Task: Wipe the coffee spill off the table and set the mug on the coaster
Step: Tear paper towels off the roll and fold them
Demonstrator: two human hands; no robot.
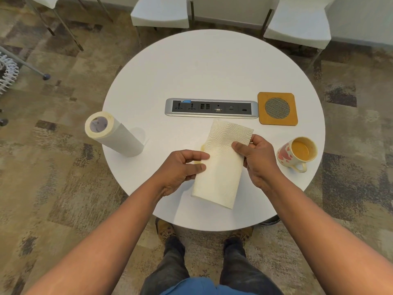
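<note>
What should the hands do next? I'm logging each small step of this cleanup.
Probably press the paper towel down and wipe. The left hand and right hand both pinch it, a yellowish coffee patch shows at its left edge, and the mug is not yet on the coaster.

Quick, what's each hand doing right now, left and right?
Left hand: closed, pinching the left edge of the paper towel.
Right hand: closed, pinching the towel's right edge.
</note>
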